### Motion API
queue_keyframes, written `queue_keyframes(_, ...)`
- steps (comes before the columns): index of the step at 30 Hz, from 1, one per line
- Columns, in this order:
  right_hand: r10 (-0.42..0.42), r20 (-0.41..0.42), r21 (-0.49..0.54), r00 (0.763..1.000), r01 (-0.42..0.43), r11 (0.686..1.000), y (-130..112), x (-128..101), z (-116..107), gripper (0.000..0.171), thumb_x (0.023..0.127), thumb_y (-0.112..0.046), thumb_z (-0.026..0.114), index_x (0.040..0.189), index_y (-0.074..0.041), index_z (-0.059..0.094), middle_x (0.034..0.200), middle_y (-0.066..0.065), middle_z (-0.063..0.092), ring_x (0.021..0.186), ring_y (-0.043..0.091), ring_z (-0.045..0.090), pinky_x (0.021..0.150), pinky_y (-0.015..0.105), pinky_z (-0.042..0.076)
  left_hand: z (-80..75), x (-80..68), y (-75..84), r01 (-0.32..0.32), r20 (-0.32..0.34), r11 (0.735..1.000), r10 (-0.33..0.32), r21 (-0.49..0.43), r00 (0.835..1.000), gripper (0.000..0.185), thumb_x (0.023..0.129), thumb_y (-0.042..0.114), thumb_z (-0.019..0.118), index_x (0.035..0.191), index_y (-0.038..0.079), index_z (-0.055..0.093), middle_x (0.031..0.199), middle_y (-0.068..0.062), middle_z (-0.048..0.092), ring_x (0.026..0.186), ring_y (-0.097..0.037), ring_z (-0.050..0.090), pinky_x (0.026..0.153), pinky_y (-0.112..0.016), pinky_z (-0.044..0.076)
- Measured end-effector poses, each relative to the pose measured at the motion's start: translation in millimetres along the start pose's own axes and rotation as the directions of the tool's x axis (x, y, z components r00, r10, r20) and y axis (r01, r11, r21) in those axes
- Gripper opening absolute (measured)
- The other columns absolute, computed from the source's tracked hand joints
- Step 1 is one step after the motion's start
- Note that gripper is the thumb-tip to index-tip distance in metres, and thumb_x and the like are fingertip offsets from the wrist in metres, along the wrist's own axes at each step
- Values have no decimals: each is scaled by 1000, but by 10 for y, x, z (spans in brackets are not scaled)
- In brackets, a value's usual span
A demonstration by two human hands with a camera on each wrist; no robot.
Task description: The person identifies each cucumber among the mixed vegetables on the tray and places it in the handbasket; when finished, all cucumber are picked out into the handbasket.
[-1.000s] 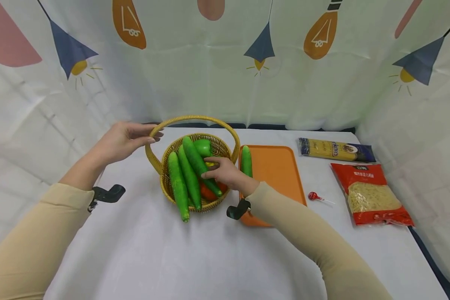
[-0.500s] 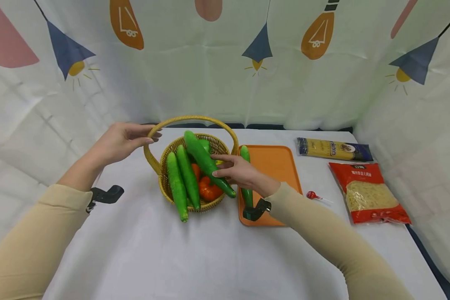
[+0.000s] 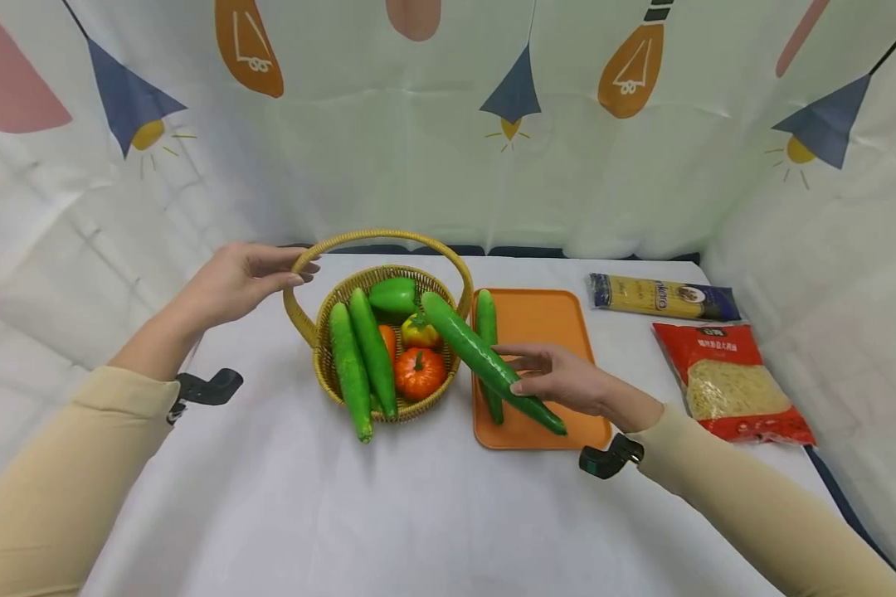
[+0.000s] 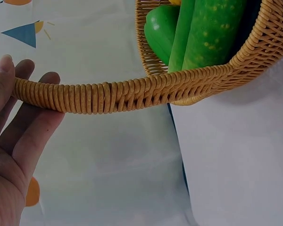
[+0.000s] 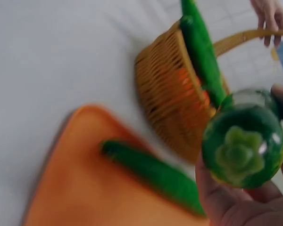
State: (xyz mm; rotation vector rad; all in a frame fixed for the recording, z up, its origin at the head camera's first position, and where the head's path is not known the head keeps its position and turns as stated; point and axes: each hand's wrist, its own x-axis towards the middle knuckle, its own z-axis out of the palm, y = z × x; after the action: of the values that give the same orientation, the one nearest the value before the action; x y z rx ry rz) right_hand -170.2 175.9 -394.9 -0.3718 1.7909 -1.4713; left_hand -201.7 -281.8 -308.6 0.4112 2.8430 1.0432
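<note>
My right hand [image 3: 560, 377] pinches a long green cucumber [image 3: 485, 356] between thumb and fingers, holding it slanted above the tray's left part. In the right wrist view that cucumber [image 5: 243, 148] is seen end-on. My left hand [image 3: 242, 282] grips the left side of the arched handle [image 4: 99, 98] of a wicker basket [image 3: 318, 365]. Inside the basket are two cucumbers [image 3: 353, 369] leaning over the front rim, a green pepper [image 3: 393, 296], a small yellow pumpkin-like vegetable [image 3: 420, 332] and an orange-red pumpkin [image 3: 420, 375]. Another cucumber [image 3: 486, 319] lies on the orange tray [image 3: 545, 315].
On the right lie a yellow-and-blue pasta packet [image 3: 664, 298] and a red bag of pasta [image 3: 735, 381]. White tablecloth [image 3: 328, 514] spreads in front of the basket. A printed curtain [image 3: 418, 149] hangs behind the table.
My right hand has lifted a cucumber out of the basket and carried it right, over the tray. The pumpkin and yellow vegetable are now uncovered. My left hand stays on the handle.
</note>
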Motion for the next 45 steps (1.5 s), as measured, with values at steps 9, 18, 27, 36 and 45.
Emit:
queue_keyframes(9, -15, 47, -86, 999, 19, 996, 358, -447, -364, 67, 99, -11, 66, 158, -4, 35, 149, 21, 52, 125, 22, 61, 100, 37, 56, -15, 3, 13, 26, 12, 1000, -27, 17, 1000, 43, 100, 19, 68, 142, 13, 62, 129, -9, 72, 102, 15, 64, 105, -42, 51)
queue_keyframes(18, 71, -98, -76, 993, -78, 994, 535, -531, -538, 70, 100, -15, 66, 161, -6, 31, 153, 28, 45, 123, 25, 62, 100, 41, 56, -7, -14, 35, 12, -6, 1000, -12, 20, 1000, 41, 101, 14, 67, 141, 13, 63, 126, -10, 74, 98, 20, 60, 105, -49, 51)
queue_keyframes(27, 172, -363, 27, 916, -174, 984, 594, -130, -372, 70, 101, -18, 65, 162, -15, 31, 160, 27, 37, 135, 38, 54, 109, 51, 50, 5, 0, 15, 4, -3, 1000, -4, -4, 1000, 42, 99, 12, 68, 141, 12, 64, 127, -12, 73, 98, 20, 61, 86, -2, 43)
queue_keyframes(36, 145, -522, 27, 841, -154, 988, 633, 268, -140, 68, 101, -12, 64, 161, -10, 33, 156, 29, 42, 139, 43, 49, 110, 52, 49, 0, 6, 9, 8, -3, 1000, -8, -7, 1000, 43, 99, 16, 69, 142, 10, 62, 128, -13, 72, 99, 15, 64, 86, -2, 44)
queue_keyframes(45, 85, -621, -142, 779, -218, 965, 597, 477, 81, 70, 99, -15, 68, 160, -9, 34, 147, 27, 52, 135, 40, 52, 105, 51, 52, 3, 3, 12, 8, -3, 1000, -8, -1, 1000, 44, 99, 17, 68, 142, 10, 62, 129, -13, 72, 99, 16, 64, 87, -3, 45)
